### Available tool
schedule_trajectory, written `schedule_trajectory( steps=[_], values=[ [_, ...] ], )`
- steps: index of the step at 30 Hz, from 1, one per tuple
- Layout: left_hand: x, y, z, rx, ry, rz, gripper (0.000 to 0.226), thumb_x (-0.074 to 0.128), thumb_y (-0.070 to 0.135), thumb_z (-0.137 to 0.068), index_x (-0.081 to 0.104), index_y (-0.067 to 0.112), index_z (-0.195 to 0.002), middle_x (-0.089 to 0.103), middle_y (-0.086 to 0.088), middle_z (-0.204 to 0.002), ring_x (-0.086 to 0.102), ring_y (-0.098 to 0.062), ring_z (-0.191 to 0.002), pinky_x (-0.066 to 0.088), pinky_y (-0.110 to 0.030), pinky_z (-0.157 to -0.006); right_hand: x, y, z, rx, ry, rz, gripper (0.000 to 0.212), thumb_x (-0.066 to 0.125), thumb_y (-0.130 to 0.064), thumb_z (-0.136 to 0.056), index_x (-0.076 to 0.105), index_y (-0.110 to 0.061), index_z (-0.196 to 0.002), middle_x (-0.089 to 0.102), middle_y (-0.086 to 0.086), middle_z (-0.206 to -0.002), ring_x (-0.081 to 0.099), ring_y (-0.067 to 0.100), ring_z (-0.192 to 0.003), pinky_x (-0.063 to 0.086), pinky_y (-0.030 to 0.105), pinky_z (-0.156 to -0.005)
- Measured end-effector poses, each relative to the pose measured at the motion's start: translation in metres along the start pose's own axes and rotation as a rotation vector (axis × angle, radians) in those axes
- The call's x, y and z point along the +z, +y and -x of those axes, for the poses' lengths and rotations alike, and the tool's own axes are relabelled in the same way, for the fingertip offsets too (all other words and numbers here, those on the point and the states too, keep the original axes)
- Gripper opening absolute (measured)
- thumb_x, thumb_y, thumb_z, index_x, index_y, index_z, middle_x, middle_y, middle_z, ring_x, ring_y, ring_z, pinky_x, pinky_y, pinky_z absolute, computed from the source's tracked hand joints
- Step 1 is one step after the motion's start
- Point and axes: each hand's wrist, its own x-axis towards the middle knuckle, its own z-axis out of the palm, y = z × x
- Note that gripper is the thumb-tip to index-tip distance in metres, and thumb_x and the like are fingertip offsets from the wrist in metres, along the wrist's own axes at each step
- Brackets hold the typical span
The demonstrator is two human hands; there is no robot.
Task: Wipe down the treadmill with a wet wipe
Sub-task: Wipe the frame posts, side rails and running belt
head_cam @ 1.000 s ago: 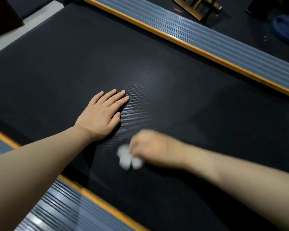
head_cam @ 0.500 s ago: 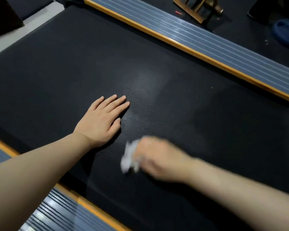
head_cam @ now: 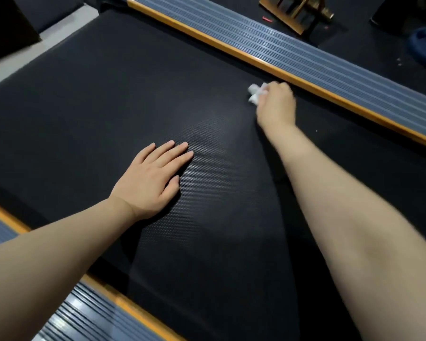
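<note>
The treadmill's black textured belt (head_cam: pixel 89 114) ran between two orange-edged grey ribbed side rails (head_cam: pixel 293 55), one crumpled wet wipe (head_cam: pixel 255 92) clutched in the right hand (head_cam: pixel 277 104) by the far rail, the left hand (head_cam: pixel 153 180) lying flat mid-belt.

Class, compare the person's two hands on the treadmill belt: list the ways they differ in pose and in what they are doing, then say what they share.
1. The left hand lies flat, fingers straight and together; the right hand curls its fingers round the wet wipe.
2. The left hand holds nothing; the right hand grips the wipe.
3. The left hand sits mid-belt, nearer the person; the right hand reaches out beside the far orange rail.
Shared: both are bare and on the black belt.
</note>
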Motion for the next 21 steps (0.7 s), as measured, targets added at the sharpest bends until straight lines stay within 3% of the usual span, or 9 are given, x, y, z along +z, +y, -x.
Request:
schedule_trajectory(
  steps=[2, 6, 7, 8, 10, 12, 15, 18, 21],
  values=[
    [-0.001, 0.001, -0.001, 0.002, -0.003, 0.002, 0.058, 0.026, 0.034, -0.094, 0.035, 0.026, -0.152, 0.029, 0.006, -0.159, 0.023, -0.019, -0.149, 0.010, -0.041, -0.122, 0.002, -0.021, 0.050, -0.203, -0.035, -0.106, 0.037, 0.033, -0.022, -0.096, 0.064, -0.004, -0.102, 0.060, 0.018, -0.100, 0.058, 0.037, -0.092, 0.050, 0.042, -0.081],
    [0.000, 0.000, 0.000, 0.004, -0.017, 0.008, 0.065, 0.027, 0.029, -0.087, 0.036, 0.025, -0.151, 0.028, 0.005, -0.160, 0.023, -0.019, -0.149, 0.013, -0.044, -0.122, -0.029, -0.040, 0.166, -0.976, -0.644, -0.424, 0.014, 0.055, -0.012, -0.090, 0.066, -0.008, -0.097, 0.058, 0.009, -0.094, 0.054, 0.024, -0.085, 0.043, 0.029, -0.079],
    [0.000, -0.001, 0.000, 0.011, -0.023, 0.010, 0.066, 0.027, 0.029, -0.086, 0.035, 0.024, -0.152, 0.027, 0.005, -0.160, 0.023, -0.019, -0.149, 0.013, -0.044, -0.122, -0.035, -0.037, 0.154, -1.088, -0.672, -0.421, 0.012, 0.056, -0.014, -0.092, 0.066, -0.011, -0.098, 0.060, 0.008, -0.095, 0.054, 0.021, -0.086, 0.043, 0.028, -0.080],
    [0.001, -0.001, 0.000, 0.017, -0.027, 0.009, 0.066, 0.027, 0.029, -0.086, 0.035, 0.024, -0.152, 0.027, 0.005, -0.160, 0.023, -0.019, -0.149, 0.013, -0.044, -0.122, -0.030, -0.027, 0.127, -1.113, -0.561, -0.387, 0.012, 0.056, -0.019, -0.093, 0.067, -0.018, -0.098, 0.062, 0.005, -0.095, 0.054, 0.019, -0.086, 0.045, 0.028, -0.081],
    [0.001, -0.002, 0.000, 0.013, -0.023, 0.006, 0.065, 0.027, 0.028, -0.087, 0.035, 0.025, -0.152, 0.027, 0.005, -0.160, 0.022, -0.019, -0.149, 0.011, -0.043, -0.122, -0.016, -0.005, 0.057, -0.824, -0.265, -0.266, 0.019, 0.049, -0.033, -0.095, 0.066, -0.028, -0.102, 0.066, 0.005, -0.096, 0.058, 0.023, -0.089, 0.048, 0.037, -0.086],
    [0.003, -0.003, 0.001, 0.011, -0.020, 0.009, 0.065, 0.026, 0.028, -0.088, 0.034, 0.025, -0.152, 0.026, 0.006, -0.160, 0.020, -0.018, -0.149, 0.009, -0.041, -0.123, -0.006, 0.028, -0.004, -0.421, -0.062, -0.088, 0.031, 0.042, -0.041, -0.096, 0.064, -0.021, -0.106, 0.061, 0.017, -0.103, 0.057, 0.034, -0.095, 0.048, 0.041, -0.085],
    [0.002, -0.003, 0.000, 0.009, -0.018, 0.033, 0.065, 0.025, 0.029, -0.088, 0.033, 0.026, -0.152, 0.024, 0.007, -0.161, 0.019, -0.017, -0.150, 0.006, -0.040, -0.123, 0.001, 0.045, -0.038, -0.027, -0.009, 0.040, 0.030, 0.043, -0.025, -0.100, 0.060, -0.002, -0.108, 0.053, 0.017, -0.116, 0.056, 0.035, -0.100, 0.039, 0.034, -0.076],
    [0.000, -0.002, 0.000, 0.011, -0.035, 0.030, 0.066, 0.024, 0.028, -0.087, 0.033, 0.025, -0.153, 0.024, 0.007, -0.161, 0.018, -0.017, -0.150, 0.007, -0.041, -0.123, 0.002, 0.012, -0.018, 0.091, 0.052, 0.021, 0.031, 0.042, -0.022, -0.099, 0.063, -0.003, -0.110, 0.059, 0.016, -0.117, 0.058, 0.033, -0.105, 0.038, 0.028, -0.078],
    [-0.001, -0.002, 0.001, -0.007, -0.031, 0.076, 0.067, 0.023, 0.026, -0.086, 0.036, 0.021, -0.151, 0.028, 0.006, -0.159, 0.022, -0.016, -0.149, 0.007, -0.038, -0.123, 0.000, -0.031, 0.058, -0.230, -0.056, -0.124, 0.024, 0.044, -0.017, -0.095, 0.066, -0.009, -0.096, 0.062, 0.018, -0.094, 0.060, 0.037, -0.088, 0.049, 0.040, -0.076]
  ],
)
